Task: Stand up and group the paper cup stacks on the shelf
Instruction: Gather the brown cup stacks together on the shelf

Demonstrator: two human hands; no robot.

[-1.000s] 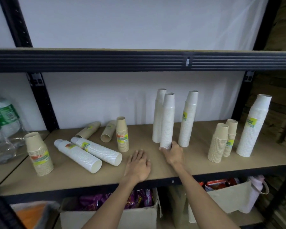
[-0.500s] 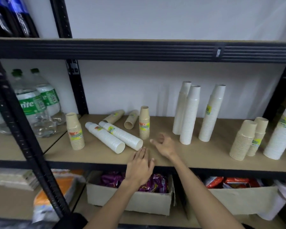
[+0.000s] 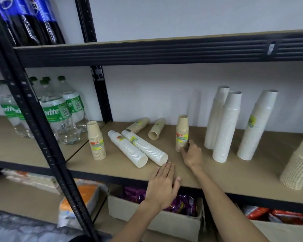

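My right hand [image 3: 191, 153] wraps its thumb and fingers around the base of a short brown cup stack [image 3: 182, 131] that stands upright mid-shelf. My left hand [image 3: 163, 184] lies flat and open on the shelf's front edge [image 3: 112, 173], holding nothing. Two long white stacks [image 3: 128, 149] [image 3: 147, 149] lie on their sides just left of my hands. Behind them two brown stacks [image 3: 138, 125] [image 3: 157, 130] also lie down. Another brown stack [image 3: 96, 142] stands at the left end. Three tall white stacks [image 3: 215, 117] [image 3: 226, 130] [image 3: 255, 126] stand to the right.
Short brown stacks [image 3: 299, 165] stand at the far right edge. Sprite bottles [image 3: 58, 112] fill the neighbouring shelf on the left, behind a black upright post [image 3: 42, 130]. A cardboard box of snack bags [image 3: 164, 215] sits on the shelf below.
My right hand left the base of a tall white stack and moved left to the short brown stack. The view swung left; my left hand slid back to the shelf edge.
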